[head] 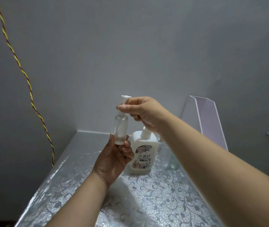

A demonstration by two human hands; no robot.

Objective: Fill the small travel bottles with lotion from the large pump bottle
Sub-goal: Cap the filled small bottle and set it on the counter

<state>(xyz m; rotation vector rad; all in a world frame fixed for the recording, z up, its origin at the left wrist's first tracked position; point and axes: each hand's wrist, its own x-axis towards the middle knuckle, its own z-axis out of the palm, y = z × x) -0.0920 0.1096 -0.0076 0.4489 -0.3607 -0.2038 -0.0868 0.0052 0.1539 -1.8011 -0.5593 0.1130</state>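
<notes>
My left hand (115,159) holds a small clear travel bottle (120,128) upright by its base, raised above the table. My right hand (142,112) pinches the bottle's white pump top (124,101) at the neck. Behind my hands the large white pump bottle (144,151) with a flowered label stands on the table; my right wrist hides part of its pump. Another small clear bottle (173,163) stands to its right, partly hidden by my right forearm.
The table (146,202) wears a silver patterned cover and sits in a corner of grey walls. A clear acrylic stand (207,118) leans at the back right. A twisted yellow-and-red cord (24,74) hangs down the left wall.
</notes>
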